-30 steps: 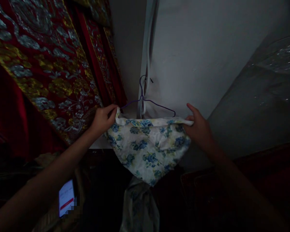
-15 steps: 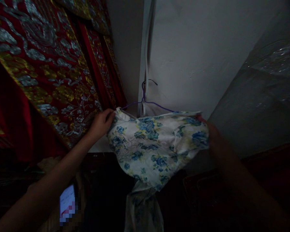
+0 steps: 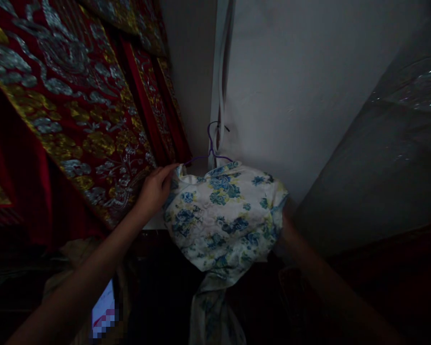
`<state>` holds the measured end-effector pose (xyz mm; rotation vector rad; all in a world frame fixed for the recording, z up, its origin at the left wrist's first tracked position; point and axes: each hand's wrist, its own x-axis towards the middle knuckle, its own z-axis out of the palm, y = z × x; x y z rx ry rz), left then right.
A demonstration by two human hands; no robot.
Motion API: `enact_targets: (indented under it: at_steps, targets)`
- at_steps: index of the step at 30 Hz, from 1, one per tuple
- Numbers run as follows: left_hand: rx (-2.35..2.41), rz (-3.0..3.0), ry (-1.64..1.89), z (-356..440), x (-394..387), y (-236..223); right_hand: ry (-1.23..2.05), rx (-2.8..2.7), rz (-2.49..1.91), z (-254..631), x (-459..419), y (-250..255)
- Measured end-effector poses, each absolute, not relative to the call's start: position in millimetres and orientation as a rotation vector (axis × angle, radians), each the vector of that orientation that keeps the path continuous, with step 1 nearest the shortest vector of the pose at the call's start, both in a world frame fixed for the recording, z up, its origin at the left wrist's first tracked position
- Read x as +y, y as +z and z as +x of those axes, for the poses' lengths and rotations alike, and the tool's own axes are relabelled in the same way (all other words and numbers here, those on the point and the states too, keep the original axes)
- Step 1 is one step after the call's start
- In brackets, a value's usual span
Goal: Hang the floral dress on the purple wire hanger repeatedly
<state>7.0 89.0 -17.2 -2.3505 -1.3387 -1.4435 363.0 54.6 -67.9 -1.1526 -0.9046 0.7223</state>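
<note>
A white cloth with blue flowers [image 3: 224, 218] hangs bunched over a thin purple wire hanger [image 3: 211, 143] that is hooked on the wall. My left hand [image 3: 154, 190] pinches the cloth's upper left edge beside the hanger's left arm. My right forearm reaches up from the lower right, and the hand itself is hidden behind the cloth's right side. A long tail of the same cloth [image 3: 211, 311] droops down into the dark below.
Red drapes with gold and silver embroidery [image 3: 79, 110] hang close on the left. A pale wall [image 3: 294, 81] is behind the hanger, and a grey plastic-covered surface [image 3: 388, 158] slants up on the right. A lit phone screen [image 3: 103, 310] lies low on the left.
The cloth has been drawn up over the hanger and gathered inward. My right hand, seen at the cloth's right edge before, has slipped behind it and moved left. The left hand barely moved.
</note>
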Motion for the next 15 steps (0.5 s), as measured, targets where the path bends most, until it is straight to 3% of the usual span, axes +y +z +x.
enact_targets:
  at_steps: [4,7,11,15]
  targets:
    - [-1.416,-2.292,-1.430,10,87,-18,0.987,-0.864,-0.826,376,55,-50]
    - [-1.502,-2.270,-1.438,16,87,-14,1.010,-0.899,-0.638,379,58,-20]
    - [-1.607,-2.267,-1.643,20,89,-10,0.934,-1.064,-0.598,356,50,18]
    - [-1.599,-2.298,-1.740,18,89,-15,0.986,-1.399,-0.733,327,6,25]
